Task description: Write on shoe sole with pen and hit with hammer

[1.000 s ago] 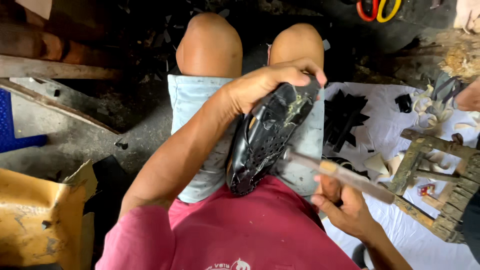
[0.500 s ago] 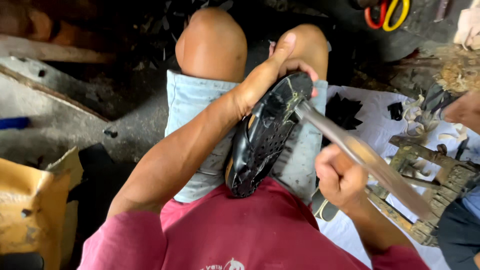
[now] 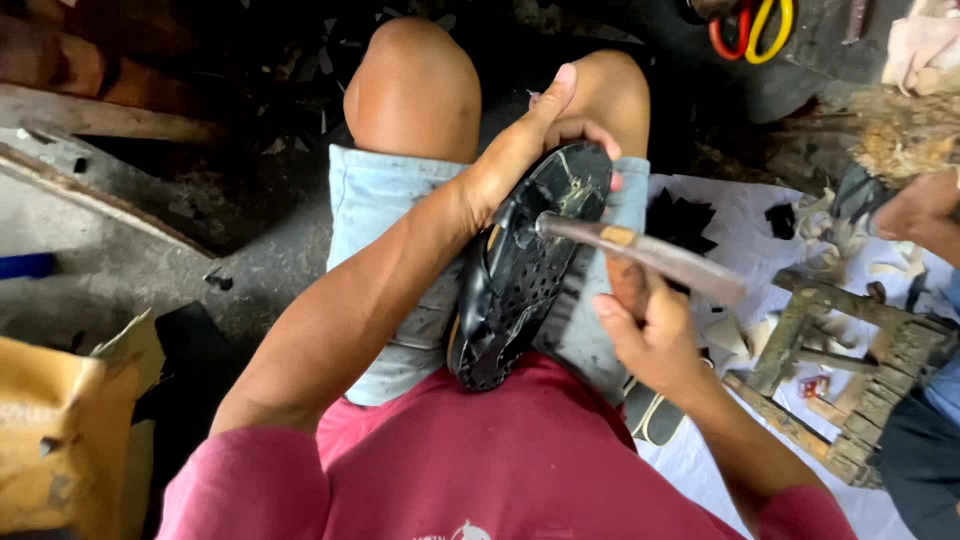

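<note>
We see one black shoe point(image 3: 520, 275) lying sole-up along the person's right thigh, toe toward the knee. Its sole is glossy, scuffed with pale marks near the toe and dotted with small holes toward the heel. The left hand point(image 3: 535, 150) wraps around the toe end, fingers curled over the far edge, thumb raised. The right hand point(image 3: 650, 335) is closed in a fist around one metal tool point(image 3: 640, 255) with a worn handle, its tip pressed against the sole near the toe. Beside the right leg we count one small wooden stool point(image 3: 850, 370) on a white cloth point(image 3: 730, 215), and two scissor handles point(image 3: 750, 30), red and yellow, at the top.
</note>
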